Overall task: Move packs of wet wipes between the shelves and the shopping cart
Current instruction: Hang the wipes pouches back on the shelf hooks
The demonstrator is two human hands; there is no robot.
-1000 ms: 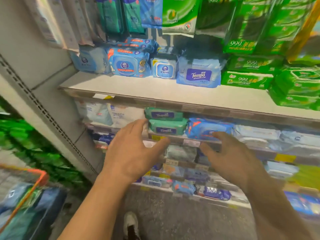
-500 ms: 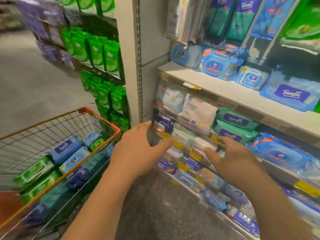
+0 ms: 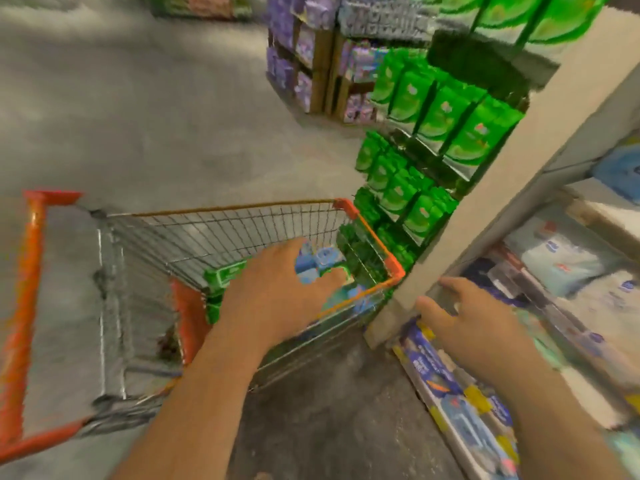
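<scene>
Two bare hands extend forward over a grey shop floor (image 3: 166, 109). Shelves (image 3: 568, 258) occupy the right side of the view, stocked with blurred white and blue packs; a pale upright post (image 3: 491, 188) bounds them on the left, with hanging green packs (image 3: 440, 116) beyond it. A wire shopping cart (image 3: 221, 233) with orange trim stands left of the post, its near corner just beside it. Packs of wet wipes (image 3: 320, 261), blue and green, lie inside the cart basket. The left hand (image 3: 277, 292) hovers over the basket above these packs, fingers spread and relaxed, holding nothing. The right hand (image 3: 474, 323) is level with the lower shelf edge beside the post, fingers loosely extended, gripping nothing. Motion blur obscures all pack labels.
</scene>
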